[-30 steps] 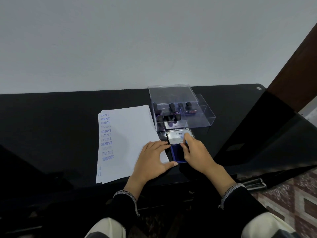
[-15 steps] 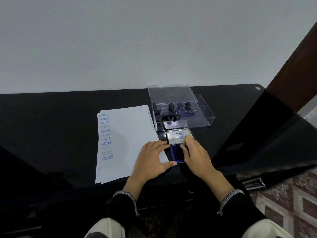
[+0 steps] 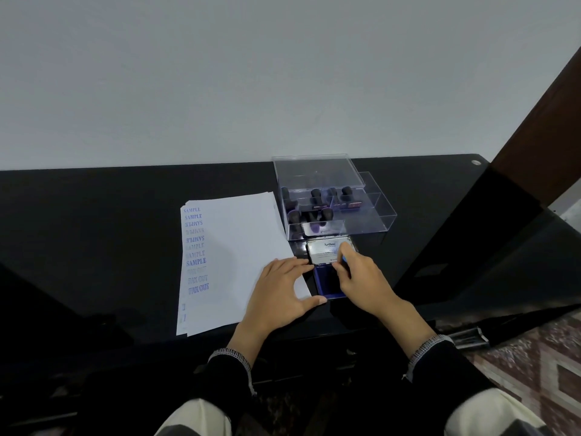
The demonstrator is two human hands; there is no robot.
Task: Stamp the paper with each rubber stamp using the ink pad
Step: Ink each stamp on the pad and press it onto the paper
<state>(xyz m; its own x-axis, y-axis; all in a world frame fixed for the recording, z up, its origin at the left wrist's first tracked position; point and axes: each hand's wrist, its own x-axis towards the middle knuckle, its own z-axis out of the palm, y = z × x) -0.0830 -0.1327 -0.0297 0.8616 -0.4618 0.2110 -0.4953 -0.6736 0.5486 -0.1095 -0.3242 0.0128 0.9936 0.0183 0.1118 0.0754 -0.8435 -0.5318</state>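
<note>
The ink pad (image 3: 330, 280) lay near the black desk's (image 3: 94, 247) front edge, long axis running front to back, lid (image 3: 327, 252) opened rearward. Left hand (image 3: 279, 294) rested flat on the paper (image 3: 232, 247); right hand (image 3: 361, 278) pinched the lid.

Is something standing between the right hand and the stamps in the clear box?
Yes. The ink pad's raised lid stands directly between the right hand and the stamps, and the clear box has its front wall just behind that lid.

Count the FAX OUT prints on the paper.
3 on the paper, stacked down its left edge below the SAMPLE prints: a faint top one, then and. Fainter ones may escape notice.
</note>
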